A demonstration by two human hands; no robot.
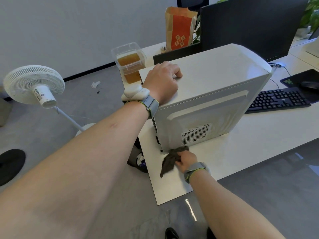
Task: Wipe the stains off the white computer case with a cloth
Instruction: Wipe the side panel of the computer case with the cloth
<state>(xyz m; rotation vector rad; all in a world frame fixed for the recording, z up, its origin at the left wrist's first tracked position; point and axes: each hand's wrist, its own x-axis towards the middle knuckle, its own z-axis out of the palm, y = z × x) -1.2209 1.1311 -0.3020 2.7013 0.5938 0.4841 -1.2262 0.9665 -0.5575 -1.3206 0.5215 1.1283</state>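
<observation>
Head: cloth (170, 160) in right-hand fingers (179, 161)

A white worktop (259, 140) fills the frame's right. On it stand the white computer case (215, 94) at centre, a black keyboard (278, 100) right, and a dark cloth (170, 160) below the case.

An office: desk (241, 152) with keyboard (278, 100), monitor (248, 25), mouse pad (300, 78).

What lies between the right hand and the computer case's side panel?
Head view: only the grey cloth, gripped by the right hand, its upper end touching the white computer case at the bottom corner.
</observation>
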